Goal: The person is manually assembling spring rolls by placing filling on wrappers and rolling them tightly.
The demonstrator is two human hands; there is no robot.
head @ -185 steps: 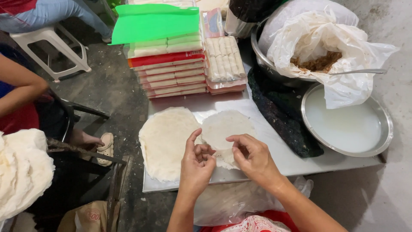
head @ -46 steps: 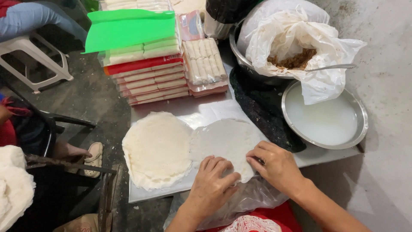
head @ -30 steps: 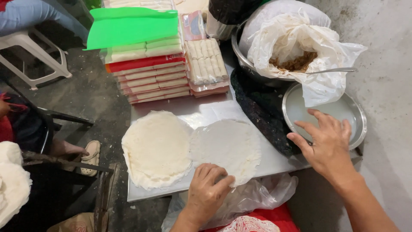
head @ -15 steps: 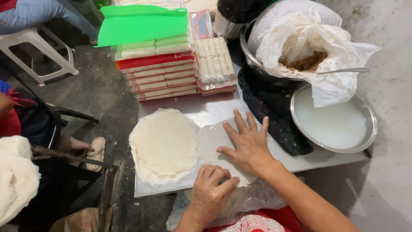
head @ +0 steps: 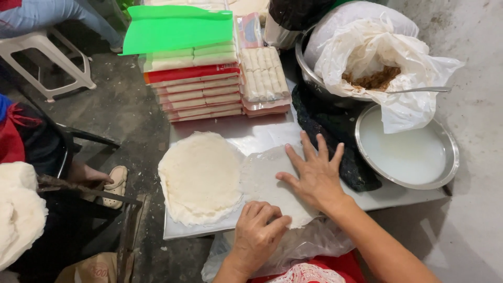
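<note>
Pressing the thin wrapper: right hand fingers spread flat, left hand fingers curled.

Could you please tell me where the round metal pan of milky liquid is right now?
In the head view, the round metal pan of milky liquid sits on the right, just beyond the right hand, below the white plastic bag of brown filling.

Shiny metal table, round wrapper stack at left, single thin wrapper beside it, dark cloth, pan of milky liquid, stacked packaged rolls at the far edge
</note>
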